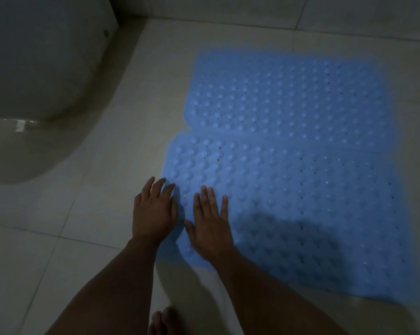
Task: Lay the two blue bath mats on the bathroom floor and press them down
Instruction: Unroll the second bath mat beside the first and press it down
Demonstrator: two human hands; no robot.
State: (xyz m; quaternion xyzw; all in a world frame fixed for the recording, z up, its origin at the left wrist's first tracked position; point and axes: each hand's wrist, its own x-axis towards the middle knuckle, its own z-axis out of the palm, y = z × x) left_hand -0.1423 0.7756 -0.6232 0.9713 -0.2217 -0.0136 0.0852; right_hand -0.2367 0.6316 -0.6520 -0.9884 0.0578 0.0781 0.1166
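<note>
With both blue bath mats already down on the tiled floor, the laying part of the task looks finished and the pressing is under way. The far mat lies toward the wall edge of the floor, and the near mat sits just in front of it, their long edges touching or slightly overlapping along a seam; which of the two I cannot tell. Both appear flat, bumps up, with no curled corner that I can make out in the dim light. The left hand rests with fingers spread at the near mat's left edge, partly on the mat and partly on bare tile, while the right hand lies flat, fingers straight and spread, on the mat beside it; neither grips anything. A toilet base stands well apart at the floor's left side. Judging from this, only one end of the near mat is being pressed, so the rest of it and probably the far mat remain to be done.
</note>
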